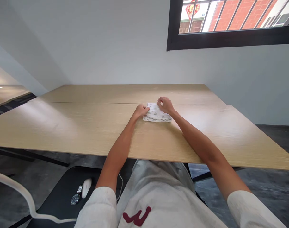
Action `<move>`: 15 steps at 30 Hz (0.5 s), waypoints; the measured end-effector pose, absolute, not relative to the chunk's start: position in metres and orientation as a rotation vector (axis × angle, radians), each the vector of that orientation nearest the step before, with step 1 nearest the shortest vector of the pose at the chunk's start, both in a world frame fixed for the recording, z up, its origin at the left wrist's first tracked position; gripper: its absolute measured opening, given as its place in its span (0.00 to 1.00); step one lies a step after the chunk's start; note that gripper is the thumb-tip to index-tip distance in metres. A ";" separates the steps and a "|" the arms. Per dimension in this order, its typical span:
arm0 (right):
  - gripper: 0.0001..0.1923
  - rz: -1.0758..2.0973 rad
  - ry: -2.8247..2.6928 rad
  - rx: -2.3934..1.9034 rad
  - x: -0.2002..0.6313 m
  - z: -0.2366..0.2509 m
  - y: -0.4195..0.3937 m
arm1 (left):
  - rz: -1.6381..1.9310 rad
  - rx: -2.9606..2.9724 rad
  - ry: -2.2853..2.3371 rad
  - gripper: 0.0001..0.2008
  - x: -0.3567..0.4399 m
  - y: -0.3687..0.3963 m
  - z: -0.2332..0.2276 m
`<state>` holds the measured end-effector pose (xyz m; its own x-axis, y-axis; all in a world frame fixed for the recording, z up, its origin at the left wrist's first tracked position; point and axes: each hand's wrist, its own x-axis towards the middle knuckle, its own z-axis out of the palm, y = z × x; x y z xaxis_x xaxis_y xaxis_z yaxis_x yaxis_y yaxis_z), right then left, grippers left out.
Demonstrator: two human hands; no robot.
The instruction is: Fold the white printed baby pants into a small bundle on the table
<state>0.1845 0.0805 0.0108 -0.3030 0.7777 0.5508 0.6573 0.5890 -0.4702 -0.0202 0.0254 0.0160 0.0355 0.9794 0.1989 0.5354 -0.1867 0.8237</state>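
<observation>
A small folded white cloth (156, 114) with a faint printed pattern lies on the wooden table (87, 126), a little right of the middle. My left hand (141, 111) pinches the cloth's left edge with curled fingers. My right hand (165, 105) rests on the cloth's far right corner, fingertips pinching the fabric. Both arms reach straight out over the table's near edge.
A black stool or side table (61, 193) at the lower left carries a wristwatch (75, 199) and a small white device (86, 187) with a cable. A white hose (21, 193) curves past it. A white wall and a dark-framed window (230, 38) stand behind the table.
</observation>
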 end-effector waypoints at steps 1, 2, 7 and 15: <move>0.05 0.161 -2.060 -1.136 0.188 0.010 0.080 | 1.013 1.733 1.560 0.19 -0.021 0.025 0.016; 0.05 0.125 -2.078 -1.131 0.192 0.010 0.079 | 0.977 1.703 1.582 0.19 -0.022 0.025 0.015; 0.07 -0.170 -2.353 -1.001 0.197 0.006 0.070 | 0.981 1.676 1.685 0.20 -0.025 0.029 0.013; 0.08 -0.100 -2.536 -1.096 0.208 -0.006 0.072 | 1.143 1.741 1.682 0.18 -0.023 0.030 0.009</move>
<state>0.2079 0.0723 -0.0060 -0.6265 0.6885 0.3653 0.7150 0.6942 -0.0822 -0.0231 0.0302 0.0088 -0.0929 0.9651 0.2447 0.5829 -0.1465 0.7992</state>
